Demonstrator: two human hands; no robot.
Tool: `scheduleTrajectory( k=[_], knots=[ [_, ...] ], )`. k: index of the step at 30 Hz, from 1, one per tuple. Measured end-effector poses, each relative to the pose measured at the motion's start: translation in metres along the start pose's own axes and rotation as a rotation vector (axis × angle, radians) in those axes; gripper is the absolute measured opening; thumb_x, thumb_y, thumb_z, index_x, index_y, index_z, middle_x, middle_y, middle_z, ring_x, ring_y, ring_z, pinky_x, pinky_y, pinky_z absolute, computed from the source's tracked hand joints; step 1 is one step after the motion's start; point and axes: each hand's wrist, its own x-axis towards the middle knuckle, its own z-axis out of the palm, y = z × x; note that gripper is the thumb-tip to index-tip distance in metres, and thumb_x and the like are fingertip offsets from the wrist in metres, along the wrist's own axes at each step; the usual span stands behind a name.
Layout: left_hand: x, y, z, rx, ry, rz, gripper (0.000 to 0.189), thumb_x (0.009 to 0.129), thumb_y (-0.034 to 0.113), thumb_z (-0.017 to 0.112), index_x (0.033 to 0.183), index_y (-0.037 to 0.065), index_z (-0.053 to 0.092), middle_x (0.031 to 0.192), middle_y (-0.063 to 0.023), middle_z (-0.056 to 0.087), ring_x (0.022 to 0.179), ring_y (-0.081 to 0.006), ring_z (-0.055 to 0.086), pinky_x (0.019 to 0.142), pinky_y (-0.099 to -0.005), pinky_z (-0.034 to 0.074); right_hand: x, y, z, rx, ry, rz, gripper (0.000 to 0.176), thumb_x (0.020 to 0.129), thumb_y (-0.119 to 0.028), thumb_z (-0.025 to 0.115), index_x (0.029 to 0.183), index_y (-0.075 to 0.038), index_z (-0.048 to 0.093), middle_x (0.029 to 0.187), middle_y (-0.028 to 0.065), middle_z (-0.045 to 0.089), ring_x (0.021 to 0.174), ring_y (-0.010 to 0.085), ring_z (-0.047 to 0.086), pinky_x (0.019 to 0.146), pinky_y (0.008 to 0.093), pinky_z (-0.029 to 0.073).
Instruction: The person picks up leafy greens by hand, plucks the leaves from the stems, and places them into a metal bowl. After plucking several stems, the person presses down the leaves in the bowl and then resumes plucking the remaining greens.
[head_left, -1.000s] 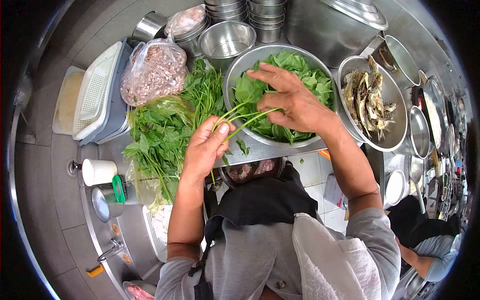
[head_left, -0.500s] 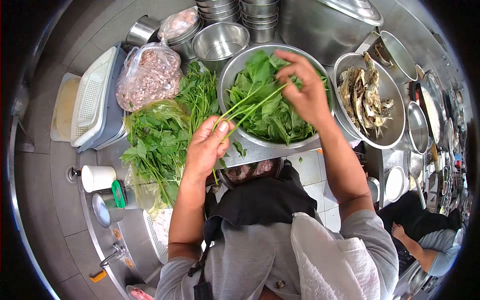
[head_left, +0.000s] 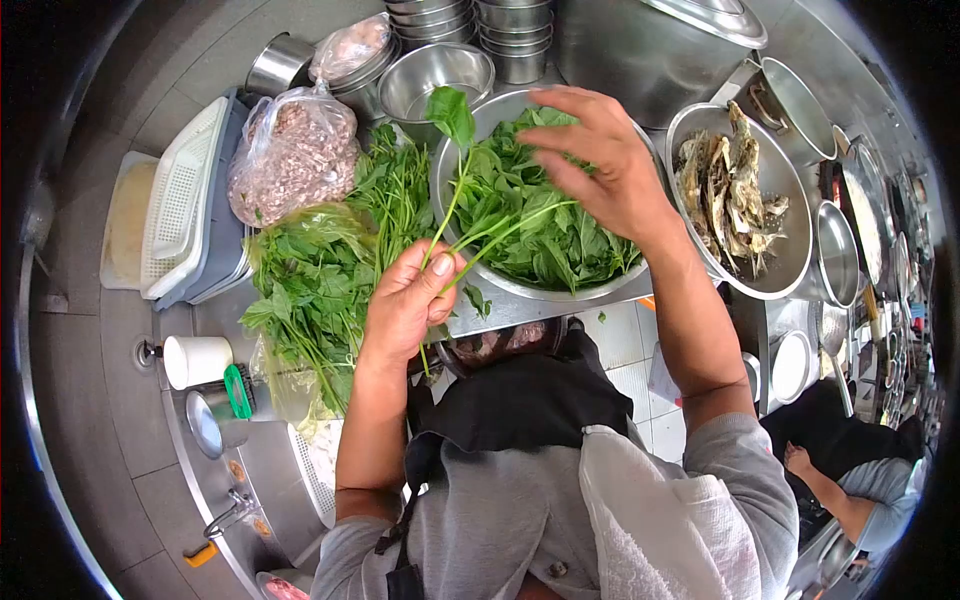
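My left hand [head_left: 408,300] pinches several long green stems [head_left: 500,228] between thumb and fingers, in front of a wide steel bowl. One stem stands up with a broad leaf [head_left: 452,117] at its tip. Over the right part of the bowl [head_left: 437,190] hovers my right hand [head_left: 595,155], fingers spread and a little blurred, with nothing visible in it. Plucked green leaves [head_left: 545,235] fill the bowl. Left of it, a heap of leafy stems [head_left: 310,270] lies partly on a clear plastic bag.
A bag of pinkish pieces [head_left: 295,155] and stacked baskets [head_left: 185,200] stand left. Dried fish [head_left: 730,195] lie in a steel colander [head_left: 795,235] at right. Steel pots [head_left: 437,80] are behind. Another person's forearm [head_left: 835,495] shows at lower right. A sink [head_left: 270,480] is lower left.
My right hand has moved slightly left and up, its fingers now more spread. The leafy stem in my left hand has swung left and now points upward.
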Motion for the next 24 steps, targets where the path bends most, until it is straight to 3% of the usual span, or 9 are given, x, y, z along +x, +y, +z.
scheduleTrajectory(
  k=[3,8,11,17,20,24],
  knots=[
    [-0.001,0.003,0.003,0.013,-0.060,-0.019,0.023,0.098,0.028,0.058,0.098,0.005,0.058,0.059,0.0046,0.040,0.048,-0.0044,0.031,0.045,-0.0220,0.023,0.011,-0.003,0.007,-0.038,-0.054,-0.116,0.026,0.078,-0.014,0.074,0.103,-0.015,0.073,0.130,0.0072,0.059,0.125,0.0325,0.051,0.101,0.0439,0.042],
    [-0.007,0.004,0.005,0.032,-0.112,-0.040,0.024,0.098,0.029,0.059,0.098,0.005,0.060,0.068,0.0046,0.045,0.052,-0.0042,0.034,0.047,-0.0210,0.024,0.009,0.001,0.028,0.077,-0.104,-0.118,0.025,0.078,-0.012,0.074,0.102,-0.017,0.072,0.136,0.0060,0.056,0.129,0.0327,0.047,0.104,0.0448,0.039],
    [-0.009,0.003,0.002,0.021,-0.119,-0.031,0.024,0.098,0.029,0.059,0.098,0.005,0.059,0.068,0.0047,0.044,0.052,-0.0042,0.034,0.047,-0.0212,0.024,0.005,0.003,0.035,0.093,-0.099,-0.127,0.019,0.078,-0.007,0.071,0.097,-0.011,0.068,0.132,0.0089,0.058,0.126,0.0336,0.050,0.102,0.0446,0.040],
    [-0.010,0.002,0.001,0.009,-0.116,-0.044,0.025,0.098,0.029,0.058,0.097,0.004,0.059,0.065,0.0056,0.041,0.051,-0.0041,0.032,0.046,-0.0211,0.023,-0.003,0.010,0.030,0.236,-0.109,0.075,0.017,0.078,-0.001,0.065,0.093,-0.004,0.061,0.127,0.0160,0.058,0.121,0.0334,0.053,0.102,0.0419,0.041],
    [-0.010,-0.001,-0.001,0.003,-0.139,-0.042,0.025,0.099,0.029,0.058,0.098,0.004,0.059,0.064,0.0060,0.040,0.051,-0.0040,0.031,0.046,-0.0209,0.022,-0.006,0.021,0.022,0.127,0.009,0.132,0.022,0.077,-0.007,0.068,0.098,-0.007,0.062,0.128,0.0138,0.059,0.119,0.0345,0.053,0.099,0.0429,0.043],
    [-0.008,-0.002,-0.002,0.052,-0.173,-0.098,0.025,0.099,0.029,0.057,0.099,0.004,0.059,0.067,0.0050,0.043,0.052,-0.0039,0.031,0.046,-0.0205,0.022,0.013,0.000,-0.002,-0.029,-0.055,-0.095,0.021,0.078,-0.012,0.071,0.099,-0.013,0.068,0.138,0.0116,0.052,0.125,0.0321,0.050,0.100,0.0431,0.042]
  ],
)
